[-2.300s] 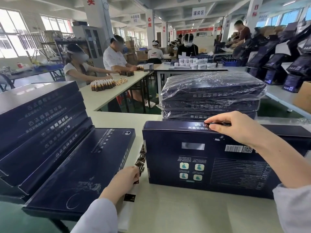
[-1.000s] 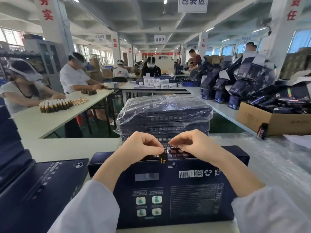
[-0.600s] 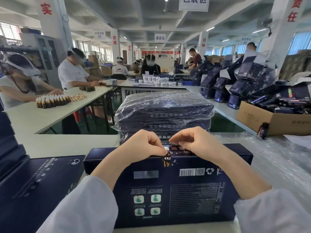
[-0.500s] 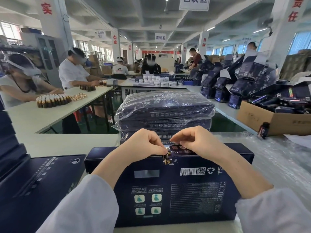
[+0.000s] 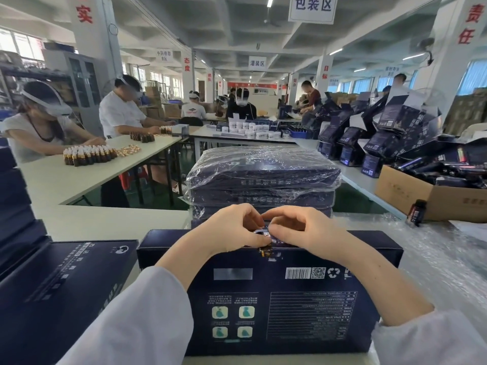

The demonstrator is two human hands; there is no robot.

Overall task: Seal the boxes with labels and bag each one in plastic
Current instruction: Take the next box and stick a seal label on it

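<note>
Cardboard of this kind is, I judge, stiff across its panels yet easy to dent at the edges, and the dark box [image 5: 263, 306] looks light for its breadth. It stands on one long side at the near edge of the worktop [image 5: 110, 222], in the middle, with its printed back toward me. The label [image 5: 265, 251] is the delicate part: thin, sticky and apt to crease, so I take it by its margins only. My left hand [image 5: 232, 230] and right hand [image 5: 300, 230] meet at the middle of the box's top edge, fingers curled in, each pinching the label there. Its lower end folds over onto the near face. How firmly it has stuck I cannot tell. For bagging I would grip the box by its short ends, since the smooth faces may slip.

Just behind the box, toward the far edge, a stack of bagged boxes [image 5: 263, 177] lies flat, each in crinkled clear plastic. At the right edge a brown carton [image 5: 421, 204] holds a jumble of dark packs, and a small bottle [image 5: 417, 212] stands just beside it. At the left edge unbagged boxes [image 5: 63, 280] lie flat.
</note>
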